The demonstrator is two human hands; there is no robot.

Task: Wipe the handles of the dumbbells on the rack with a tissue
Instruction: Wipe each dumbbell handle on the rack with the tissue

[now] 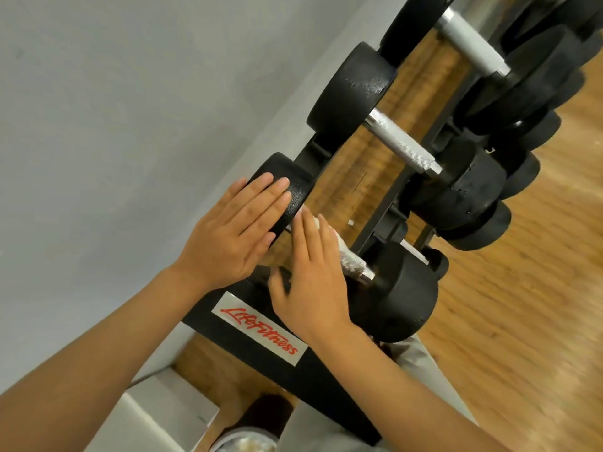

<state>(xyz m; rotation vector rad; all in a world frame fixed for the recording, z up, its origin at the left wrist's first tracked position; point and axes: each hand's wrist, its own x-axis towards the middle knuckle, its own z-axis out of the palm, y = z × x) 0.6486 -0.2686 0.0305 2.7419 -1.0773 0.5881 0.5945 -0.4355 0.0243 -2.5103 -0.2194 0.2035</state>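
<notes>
Right hand (313, 275): laid palm-down over the handle of the nearest dumbbell (391, 295), fingers straight and together, pressing a white tissue (332, 236) against the bar; the tissue shows only as a small fold at the fingertips. Just past the fingertips, the bare knurled end of the handle (354, 264) runs on into the dumbbell's near black head. Left hand (235, 230): flat and uncurled, fingers together, resting on the same dumbbell's far black head (293, 190), immediately beside the right hand, the two nearly touching. Beyond both hands along the row: a second dumbbell (355, 93) with its silver handle (403, 145) uncovered, then a third silver handle (470, 44) farther off, partly out of view. Under the right wrist: black rack (248, 288) end plate bearing a silver label (259, 327) with red "LifeFitness" lettering. Further black weights (522, 171) sit on a lower tier to the right of the grip. Behind the left hand: grey wall (130, 109). Below and right of the rack: wooden floor (522, 305). Near the forearms, low in view: a white box-like object (169, 406), identity unclear.
</notes>
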